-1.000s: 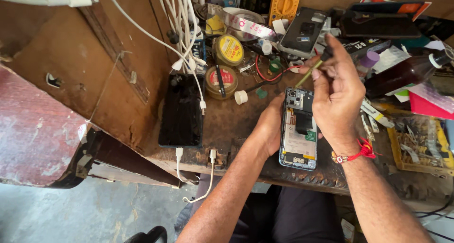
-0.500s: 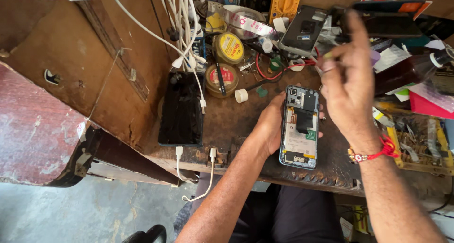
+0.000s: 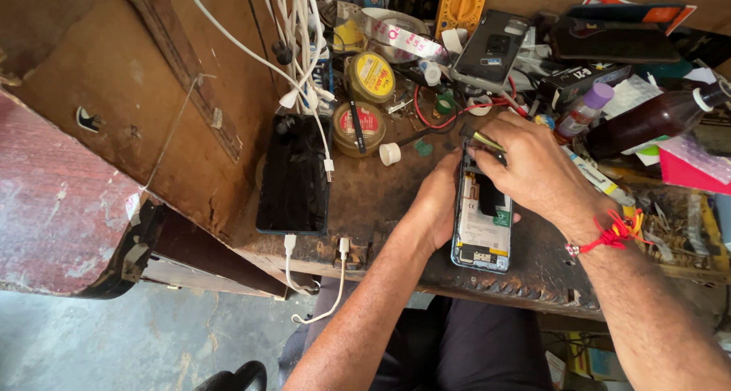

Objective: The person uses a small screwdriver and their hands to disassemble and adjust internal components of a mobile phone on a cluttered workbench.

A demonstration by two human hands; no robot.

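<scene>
1. At far left, a worn wooden panel [image 3: 114, 94] leans beside the scuffed tabletop [image 3: 381, 201], with white charging cables [image 3: 301, 41] trailing down over it.
2. Just right of the panel, a dark phone [image 3: 293, 174] lies screen up near the tabletop's near edge, a white cable plugged into its near end.
3. Beyond that phone, two round tins [image 3: 364, 102] with yellow and red lids sit one behind the other, a small white cap [image 3: 390, 154] close by.
4. At centre, the left hand [image 3: 435, 201] is closed around the left side of an opened phone [image 3: 482, 227], which lies flat on the tabletop with its back off and its inner parts showing.
5. Over the phone's far end, the right hand [image 3: 537, 170] pinches a slim yellow-handled tool [image 3: 483, 140], its tip down at the upper part of the phone; a red thread band [image 3: 613, 235] circles the wrist.
6. Farther back, a yellow meter [image 3: 461, 3] and a grey phone shell [image 3: 491, 48] stand among the clutter.
7. At far right, a dark brown bottle [image 3: 647, 124] lies on its side, a small purple-capped bottle [image 3: 582, 111] to its left.
</scene>
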